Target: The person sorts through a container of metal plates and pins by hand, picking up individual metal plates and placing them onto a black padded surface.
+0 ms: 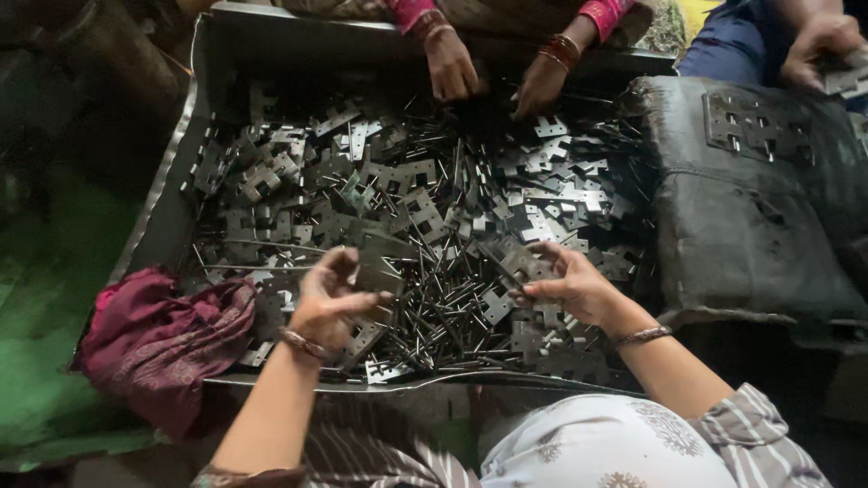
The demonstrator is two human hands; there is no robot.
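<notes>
My left hand (pixel 327 303) holds a flat metal hinge plate (pixel 375 269) above the near part of a big metal tray (pixel 172 194). My right hand (pixel 568 287) pinches another hinge plate (pixel 515 260) with a thin pin, just right of the tray's middle. The tray is heaped with several grey hinge plates (pixel 411 194) and loose thin metal pins (pixel 443 312). Both wrists wear bangles.
A maroon cloth (pixel 158 334) lies bunched over the tray's near left corner. Across the tray another person's two hands (pixel 493 77) reach into the pile. A dark worn cushion (pixel 750 208) with joined hinges (pixel 755 122) sits at right, with a third person's hand (pixel 818 45) above it.
</notes>
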